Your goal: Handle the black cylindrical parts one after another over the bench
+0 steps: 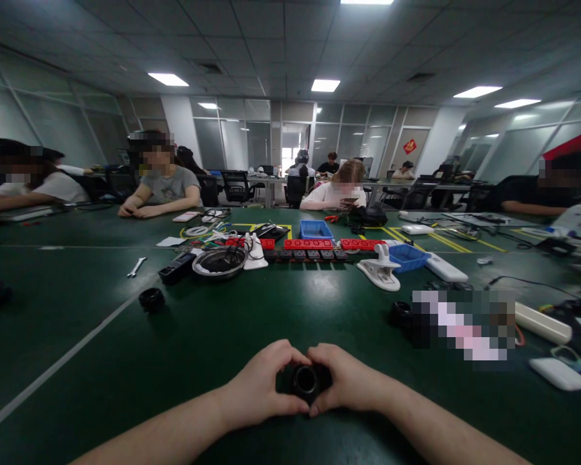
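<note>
Both of my hands meet at the near middle of the green table around a black, round, lens-like object [305, 381] with a pale ring about its dark opening. My left hand [271, 381] curves round its left side, thumb below and fingertips above. From the right, my right hand [343, 381] grips the darker part of the same object, its thumb close to the left thumb. The far side of the object is hidden by my fingers. Further off to the left sits a black ring-shaped piece [152, 299]; a similar black round piece [401, 313] lies to the right.
Ahead are a metal bowl [219, 274] with cables, red power strips [308, 244], blue trays [315, 223] and a white clip stand [381, 274]. A wrench [136, 267] lies on the left. White devices [559, 374] and cables crowd the right. People sit across the table.
</note>
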`<state>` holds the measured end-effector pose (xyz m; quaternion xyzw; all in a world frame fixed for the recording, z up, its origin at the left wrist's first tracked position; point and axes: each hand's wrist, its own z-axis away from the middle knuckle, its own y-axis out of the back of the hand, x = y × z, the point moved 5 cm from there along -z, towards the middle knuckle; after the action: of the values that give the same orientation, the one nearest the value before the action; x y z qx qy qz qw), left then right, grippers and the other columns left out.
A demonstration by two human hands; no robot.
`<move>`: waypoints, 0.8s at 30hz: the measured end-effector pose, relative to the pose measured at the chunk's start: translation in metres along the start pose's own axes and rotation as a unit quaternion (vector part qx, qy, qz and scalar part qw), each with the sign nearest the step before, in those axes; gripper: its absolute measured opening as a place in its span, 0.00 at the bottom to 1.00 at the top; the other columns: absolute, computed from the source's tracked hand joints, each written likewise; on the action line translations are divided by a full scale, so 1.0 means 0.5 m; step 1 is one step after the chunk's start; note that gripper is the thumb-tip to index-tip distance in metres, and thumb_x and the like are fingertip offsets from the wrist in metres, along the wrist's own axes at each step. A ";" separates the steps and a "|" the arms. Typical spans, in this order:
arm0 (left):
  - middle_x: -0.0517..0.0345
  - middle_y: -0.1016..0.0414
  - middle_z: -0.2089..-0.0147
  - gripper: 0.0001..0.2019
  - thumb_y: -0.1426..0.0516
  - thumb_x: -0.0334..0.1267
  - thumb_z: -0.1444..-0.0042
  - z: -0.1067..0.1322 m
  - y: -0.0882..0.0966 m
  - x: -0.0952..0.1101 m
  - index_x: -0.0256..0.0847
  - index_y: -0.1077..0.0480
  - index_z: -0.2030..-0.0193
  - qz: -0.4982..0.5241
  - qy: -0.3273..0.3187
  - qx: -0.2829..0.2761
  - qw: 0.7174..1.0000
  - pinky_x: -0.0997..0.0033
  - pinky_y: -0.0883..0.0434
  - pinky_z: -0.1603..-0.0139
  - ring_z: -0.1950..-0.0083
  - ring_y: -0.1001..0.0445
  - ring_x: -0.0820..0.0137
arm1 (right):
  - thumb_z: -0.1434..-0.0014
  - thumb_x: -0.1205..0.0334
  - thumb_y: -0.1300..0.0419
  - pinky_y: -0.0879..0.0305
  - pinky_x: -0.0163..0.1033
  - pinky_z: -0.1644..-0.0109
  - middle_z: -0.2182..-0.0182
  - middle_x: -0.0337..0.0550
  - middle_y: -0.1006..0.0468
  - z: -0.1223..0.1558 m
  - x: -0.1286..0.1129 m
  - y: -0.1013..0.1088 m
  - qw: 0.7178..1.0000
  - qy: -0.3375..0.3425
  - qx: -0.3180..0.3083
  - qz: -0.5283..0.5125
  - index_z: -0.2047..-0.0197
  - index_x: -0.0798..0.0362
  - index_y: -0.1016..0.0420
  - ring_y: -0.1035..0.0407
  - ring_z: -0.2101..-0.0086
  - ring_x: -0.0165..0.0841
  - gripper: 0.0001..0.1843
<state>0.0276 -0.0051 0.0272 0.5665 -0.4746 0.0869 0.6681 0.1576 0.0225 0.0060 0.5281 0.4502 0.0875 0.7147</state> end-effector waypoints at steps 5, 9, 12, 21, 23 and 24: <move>0.60 0.35 0.64 0.16 0.36 0.37 0.59 0.000 -0.003 -0.008 0.40 0.33 0.62 -0.024 0.078 0.068 0.994 0.71 0.37 0.64 0.63 0.36 0.67 | 0.59 0.47 0.35 0.44 0.39 0.66 0.72 0.43 0.29 0.003 -0.020 -0.009 0.984 -0.089 0.092 0.127 0.68 0.55 0.33 0.36 0.70 0.36 0.22; 0.60 0.35 0.63 0.17 0.35 0.37 0.59 -0.001 -0.002 -0.009 0.40 0.33 0.61 -0.014 0.059 0.060 0.996 0.71 0.37 0.64 0.63 0.36 0.67 | 0.63 0.44 0.33 0.42 0.42 0.60 0.64 0.45 0.28 0.002 -0.025 -0.005 0.993 -0.046 0.084 0.065 0.60 0.55 0.32 0.36 0.64 0.40 0.30; 0.61 0.36 0.63 0.19 0.35 0.37 0.59 -0.002 0.001 -0.010 0.42 0.32 0.59 0.003 0.027 0.028 0.999 0.73 0.37 0.66 0.64 0.36 0.68 | 0.63 0.51 0.31 0.42 0.41 0.57 0.63 0.41 0.29 0.002 -0.020 0.002 1.000 0.014 0.017 0.000 0.58 0.53 0.31 0.37 0.62 0.38 0.29; 0.63 0.38 0.63 0.20 0.35 0.37 0.58 0.000 -0.006 -0.021 0.45 0.32 0.56 0.030 -0.009 -0.019 0.999 0.75 0.38 0.66 0.64 0.37 0.70 | 0.56 0.60 0.34 0.43 0.41 0.55 0.63 0.39 0.29 0.003 -0.005 0.010 0.995 0.076 -0.043 -0.051 0.55 0.51 0.29 0.38 0.60 0.37 0.22; 0.63 0.38 0.63 0.21 0.35 0.37 0.58 0.000 -0.006 -0.021 0.45 0.32 0.56 0.032 -0.012 -0.018 0.999 0.75 0.38 0.65 0.64 0.37 0.70 | 0.55 0.59 0.34 0.43 0.41 0.55 0.63 0.40 0.29 0.003 -0.007 0.011 0.994 0.085 -0.044 -0.058 0.56 0.52 0.28 0.38 0.60 0.37 0.21; 0.63 0.38 0.63 0.21 0.35 0.37 0.58 0.000 -0.006 -0.021 0.45 0.32 0.55 0.033 -0.011 -0.018 0.999 0.75 0.38 0.65 0.64 0.37 0.70 | 0.55 0.59 0.34 0.44 0.41 0.54 0.63 0.40 0.29 0.003 -0.008 0.011 0.993 0.087 -0.047 -0.061 0.56 0.52 0.28 0.38 0.60 0.37 0.21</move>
<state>0.0241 -0.0019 0.0175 0.5391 -0.5022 0.0938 0.6696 0.1583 0.0216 0.0130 0.4563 0.5371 0.1102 0.7008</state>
